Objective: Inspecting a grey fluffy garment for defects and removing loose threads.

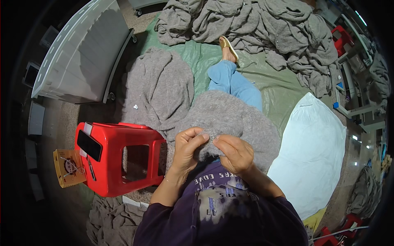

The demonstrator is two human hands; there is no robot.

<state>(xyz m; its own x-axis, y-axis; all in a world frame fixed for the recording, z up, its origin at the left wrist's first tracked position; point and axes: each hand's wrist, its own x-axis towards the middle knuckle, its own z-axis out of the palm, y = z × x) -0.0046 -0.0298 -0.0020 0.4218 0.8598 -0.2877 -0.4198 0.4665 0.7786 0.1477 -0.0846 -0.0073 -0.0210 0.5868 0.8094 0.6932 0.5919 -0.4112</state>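
Note:
A grey knitted garment (230, 119) lies across my lap, over my leg in light blue trousers (236, 84). My left hand (188, 148) pinches the near edge of this garment with fingers closed on the fabric. My right hand (234, 153) grips the same edge a short way to the right, thumb on top. Both hands sit close together just above my dark purple shirt (221, 209). My foot wears a gold sandal (228, 47) on a green sheet (213, 57).
A red plastic stool (119, 158) stands at my left with a black phone (89, 145) on it and a yellow card box (69, 167) beside. More grey knitwear lies left (158, 88), at the back (254, 24) and below (113, 221). A white bin (82, 53) and a white sack (314, 151) flank me.

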